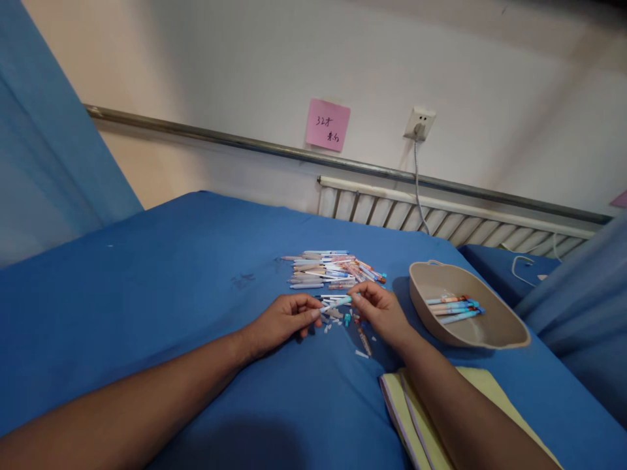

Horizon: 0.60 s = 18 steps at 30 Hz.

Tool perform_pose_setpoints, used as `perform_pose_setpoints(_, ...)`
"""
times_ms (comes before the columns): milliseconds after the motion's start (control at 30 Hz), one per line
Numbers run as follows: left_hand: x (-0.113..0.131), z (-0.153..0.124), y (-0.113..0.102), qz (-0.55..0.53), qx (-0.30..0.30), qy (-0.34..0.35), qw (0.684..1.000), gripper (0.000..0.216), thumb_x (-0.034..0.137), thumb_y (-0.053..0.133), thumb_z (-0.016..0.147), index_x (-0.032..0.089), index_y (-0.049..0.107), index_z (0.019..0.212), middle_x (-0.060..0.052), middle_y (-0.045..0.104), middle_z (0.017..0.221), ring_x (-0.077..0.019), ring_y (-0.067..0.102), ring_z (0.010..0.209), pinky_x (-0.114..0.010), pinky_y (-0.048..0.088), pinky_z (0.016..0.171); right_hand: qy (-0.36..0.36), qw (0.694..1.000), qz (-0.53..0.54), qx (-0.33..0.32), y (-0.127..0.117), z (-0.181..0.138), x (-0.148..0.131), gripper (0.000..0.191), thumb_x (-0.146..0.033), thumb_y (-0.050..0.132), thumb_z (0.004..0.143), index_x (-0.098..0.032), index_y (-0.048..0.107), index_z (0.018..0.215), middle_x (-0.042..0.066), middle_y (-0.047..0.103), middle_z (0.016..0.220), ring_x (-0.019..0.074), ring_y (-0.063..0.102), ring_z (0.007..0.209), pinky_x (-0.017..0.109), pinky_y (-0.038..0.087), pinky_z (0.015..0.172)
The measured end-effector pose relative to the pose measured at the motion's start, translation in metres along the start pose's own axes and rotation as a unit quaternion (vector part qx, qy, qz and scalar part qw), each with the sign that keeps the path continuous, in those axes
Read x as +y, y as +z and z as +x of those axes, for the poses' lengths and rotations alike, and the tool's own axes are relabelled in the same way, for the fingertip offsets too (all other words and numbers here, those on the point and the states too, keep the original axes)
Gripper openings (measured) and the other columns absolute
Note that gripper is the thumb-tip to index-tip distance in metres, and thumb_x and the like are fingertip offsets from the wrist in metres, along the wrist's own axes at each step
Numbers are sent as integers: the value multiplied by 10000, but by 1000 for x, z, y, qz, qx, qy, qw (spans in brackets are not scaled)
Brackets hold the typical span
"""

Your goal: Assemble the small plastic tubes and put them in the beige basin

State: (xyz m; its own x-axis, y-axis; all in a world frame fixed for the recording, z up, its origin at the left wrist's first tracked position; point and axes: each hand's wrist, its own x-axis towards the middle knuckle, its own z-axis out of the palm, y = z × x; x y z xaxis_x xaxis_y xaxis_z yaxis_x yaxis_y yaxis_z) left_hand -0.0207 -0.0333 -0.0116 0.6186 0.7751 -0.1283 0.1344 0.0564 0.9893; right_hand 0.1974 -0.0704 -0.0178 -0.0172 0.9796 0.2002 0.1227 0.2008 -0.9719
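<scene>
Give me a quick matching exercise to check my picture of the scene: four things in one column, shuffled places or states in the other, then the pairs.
Things:
1. Left hand
2. Tan basket
3. Pink note
4. Yellow-green cloth

Places or states:
A. On the wall
B. Partly hidden by the right forearm
C. At one end of a pale blue pen
D. Contains several pens

Pairs: 1-C, 2-D, 3-A, 4-B

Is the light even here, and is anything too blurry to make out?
Head view: uneven, with dim areas on the smooth pale wall and a dark shadow on the blue cloth near the bottom; same head view: any fine markings on the slim multicoloured pens are too soft to read.
</scene>
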Motion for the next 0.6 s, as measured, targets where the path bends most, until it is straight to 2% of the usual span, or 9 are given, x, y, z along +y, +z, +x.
perform_pose_setpoints(233, -3, 0, -2, -6, -17, 5, 1000, 294, 374, 616, 781, 135, 589, 950, -33, 676, 774, -70, 499, 498, -203, 385, 490, -35, 995, -89, -16, 8, -7, -4, 146, -333, 592, 790, -198, 621, 839, -45, 471, 561, 101, 417, 496, 217, 309, 473)
perform_pose_setpoints(600, 2, -3, 0, -23, -47, 8, 999, 301, 394, 583, 813, 141, 547, 973, -39, 683, 768, -78, 516, 506, -204, 390, 496, -16, 997, -51, -49, 8, -7, 0, 140, -321, 608, 776, -188, 615, 818, -50, 461, 562, 93, 377, 494, 213, 280, 468)
